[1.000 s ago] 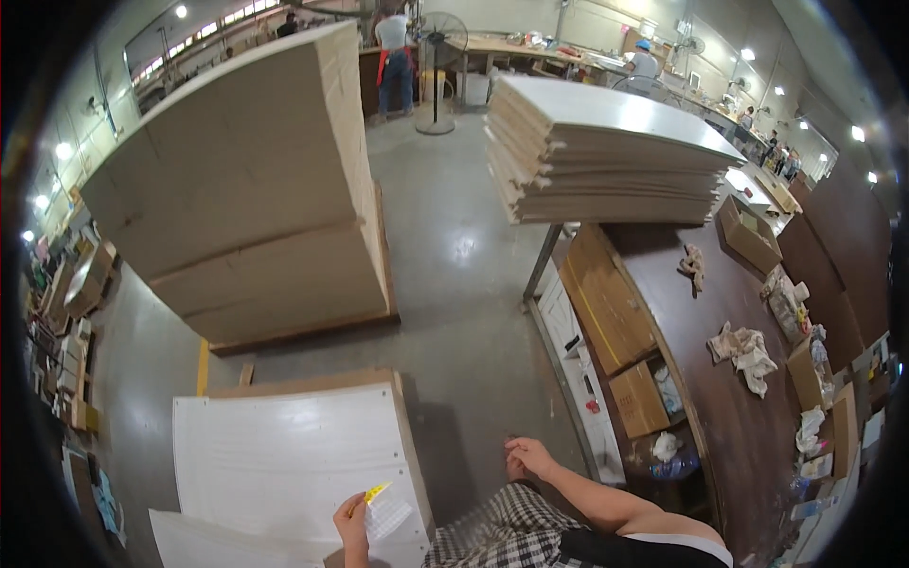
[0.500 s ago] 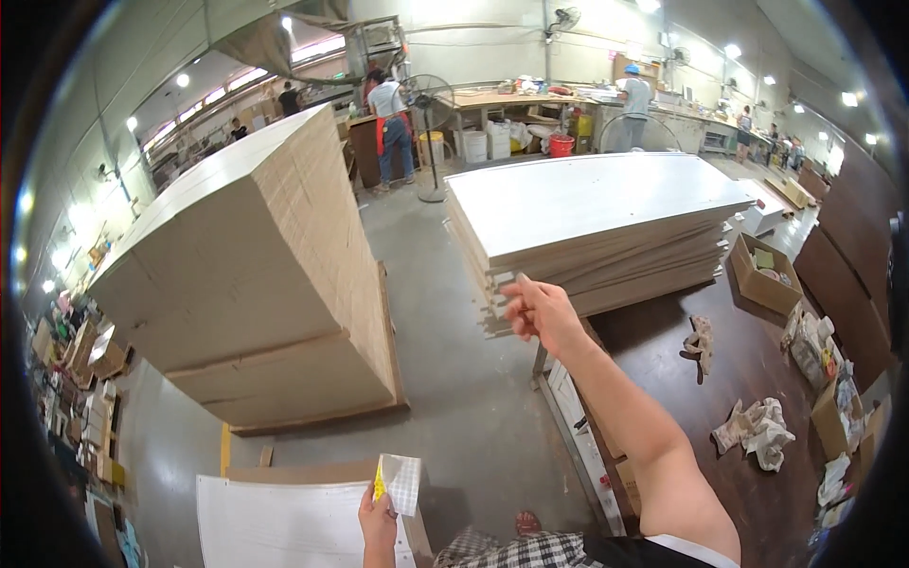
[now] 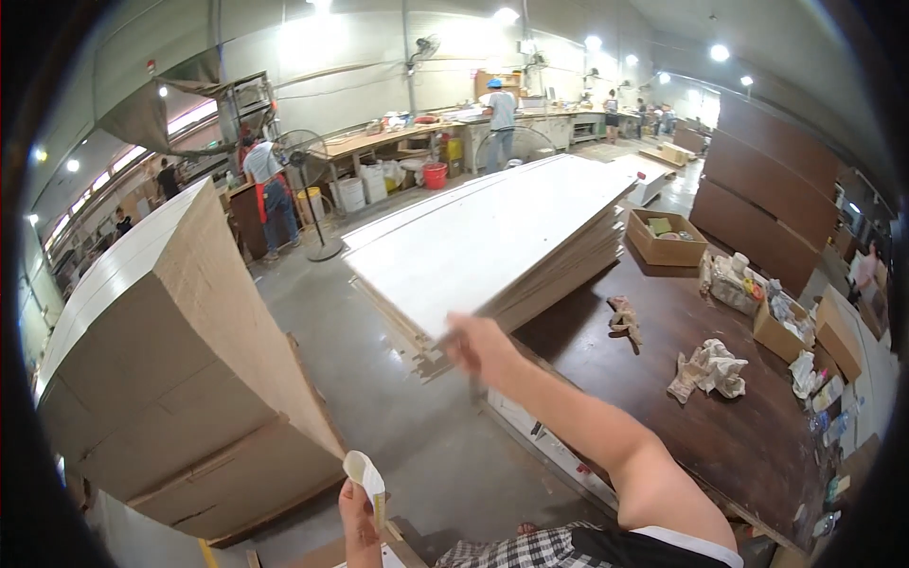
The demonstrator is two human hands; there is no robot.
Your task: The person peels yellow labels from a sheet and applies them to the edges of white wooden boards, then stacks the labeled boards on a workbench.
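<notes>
Low in the view, my left hand [image 3: 356, 516] is closed on a curled piece of paper [image 3: 364, 473], white with a yellow strip along one side. My right hand [image 3: 481, 348] is at the near corner of the top white board [image 3: 492, 227], which lies on a stack of thin panels [image 3: 559, 284]. Motion smears its fingers, so I cannot tell whether they touch the board or pinch anything. To the right of my forearm, a crumpled glove [image 3: 624, 320] and some crumpled white cloth [image 3: 721, 367] lie on the dark brown tabletop [image 3: 587, 364].
A tall stack of large panels [image 3: 142, 398] stands at the left. An open cardboard box [image 3: 668, 248] sits on the tabletop's far end, with bottles and bags along its right side. A pedestal fan [image 3: 305, 180] and two people [image 3: 267, 185] are near the back workbench [image 3: 398, 133].
The view has swung right, so the stacks appear farther left. My right hand is now lower, at the board's corner, and blurred. The paper in my left hand has turned edge-on and curled.
</notes>
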